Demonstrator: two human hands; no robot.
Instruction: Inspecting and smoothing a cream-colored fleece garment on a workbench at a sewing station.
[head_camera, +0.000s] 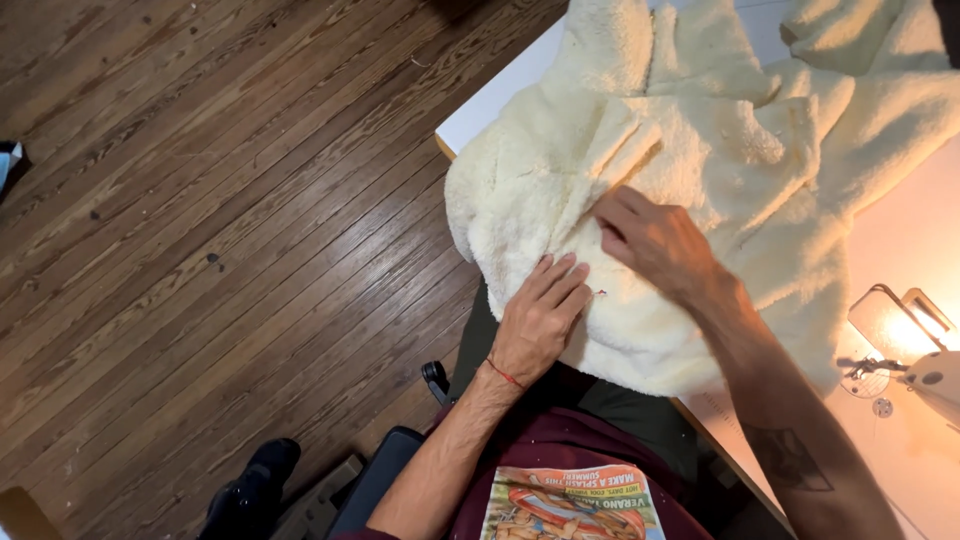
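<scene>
Both your hands are flat on the cream fleece garment (720, 170), which is heaped on the white table (490, 100) at far right. Left hand (540, 320) presses the near edge, fingers open; right hand (655, 240) just beside it, maybe pinching a seam.

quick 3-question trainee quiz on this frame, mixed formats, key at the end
1. True or false: both hands rest on the cream fleece garment.
2. Which hand wears a red string bracelet? A) left hand B) right hand
3. Fill in: at the right edge of the white table stands a lit ____ machine.

Key: 1 true; 2 A; 3 sewing.
</scene>
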